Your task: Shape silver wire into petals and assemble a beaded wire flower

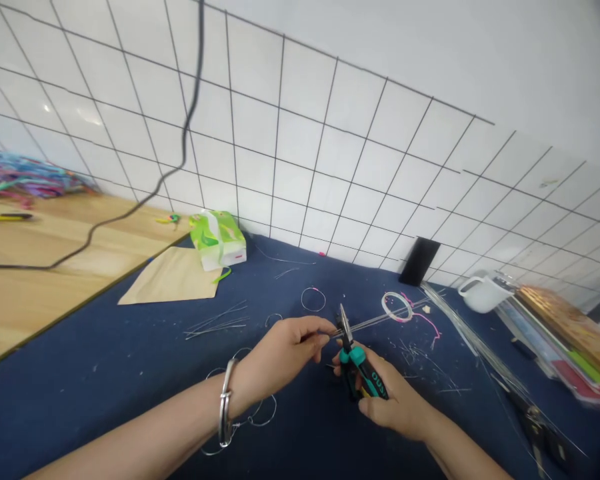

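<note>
My right hand [393, 400] grips the teal and black handles of a pair of pliers [356, 363], whose metal jaws point up and away from me. Between the fingertips of my left hand [295, 343] the ends of several thin metal wires [375, 321] are pinched. These wires run rightward past the plier jaws; I cannot tell whether the jaws bite on them. A silver bangle [225, 403] sits on my left wrist. Under and around the left forearm lie wire loops [265, 413], partly hidden. One wire ring [313, 299] rests beyond my hands.
Cut wires [217, 321] lie at left, near a paper sheet [173, 277] and a green tissue pack [219, 237]. To the right are a white ring-shaped coil [397, 307], a long wire bundle [475, 340], a white mug [485, 293], stacked books [570, 333] and a dark tool [535, 423].
</note>
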Demonstrator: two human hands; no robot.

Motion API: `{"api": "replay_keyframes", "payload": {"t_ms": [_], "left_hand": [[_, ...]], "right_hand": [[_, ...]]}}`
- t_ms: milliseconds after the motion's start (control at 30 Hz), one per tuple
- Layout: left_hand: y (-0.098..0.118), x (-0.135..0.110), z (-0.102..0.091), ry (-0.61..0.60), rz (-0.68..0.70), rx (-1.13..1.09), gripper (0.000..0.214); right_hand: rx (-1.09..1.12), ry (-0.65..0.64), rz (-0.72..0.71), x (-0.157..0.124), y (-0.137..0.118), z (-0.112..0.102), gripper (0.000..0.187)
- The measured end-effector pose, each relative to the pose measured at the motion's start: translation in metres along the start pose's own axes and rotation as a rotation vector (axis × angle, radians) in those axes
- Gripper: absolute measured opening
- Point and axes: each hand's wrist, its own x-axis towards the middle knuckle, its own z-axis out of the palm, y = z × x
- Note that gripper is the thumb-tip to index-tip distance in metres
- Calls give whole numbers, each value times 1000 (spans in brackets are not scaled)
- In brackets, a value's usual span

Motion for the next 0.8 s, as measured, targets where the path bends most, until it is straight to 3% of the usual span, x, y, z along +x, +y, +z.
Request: {"api": "replay_keyframes", "payload": {"t_ms": [433,800], "left_hand": [[-13,5,5,-42,-59,-68,26],[-21,7,9,-33,-26,-44,24]], "right_hand": [[5,0,5,3,9,2,59],[-1,61,65,5,9,5,52]]}}
